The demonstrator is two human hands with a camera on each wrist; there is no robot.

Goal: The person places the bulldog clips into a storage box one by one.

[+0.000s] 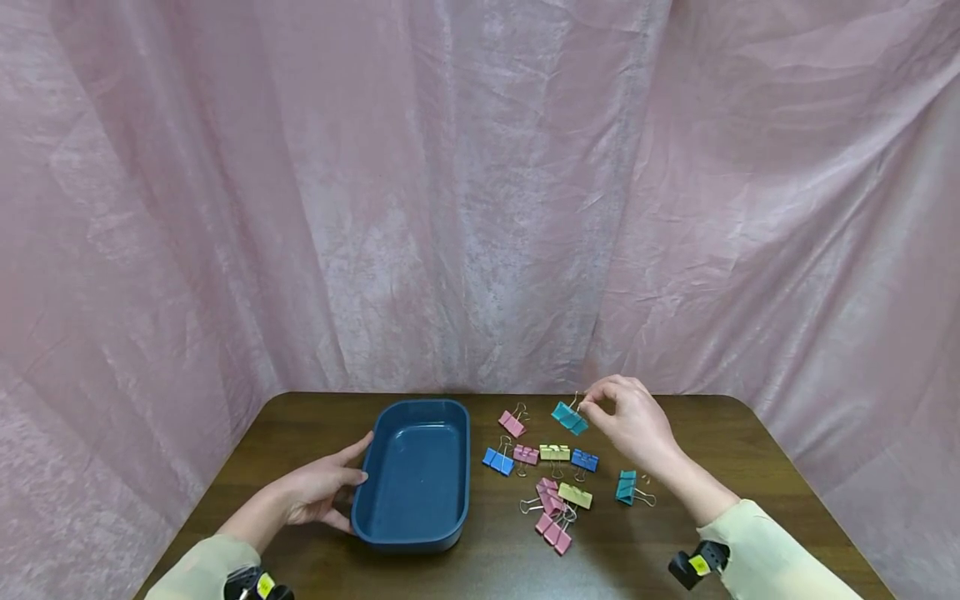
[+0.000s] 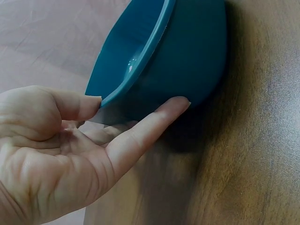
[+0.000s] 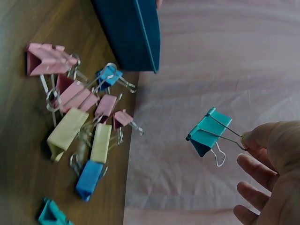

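Clip point(image 3: 210, 131), pinched: teal, wire-handled | tray point(image 1: 420, 483): smooth, rounded oblong | tabletop point(image 2: 258, 122): wood-grained

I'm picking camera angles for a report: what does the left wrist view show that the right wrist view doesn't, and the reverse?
Only the left wrist view shows the palm of the left hand, at the tray's outer wall.

Only the right wrist view shows the right hand pinching a teal clip by its wire handle, and loose clips in pink, yellow, blue and teal.

Both share the tray, the wooden table and the pink curtain.
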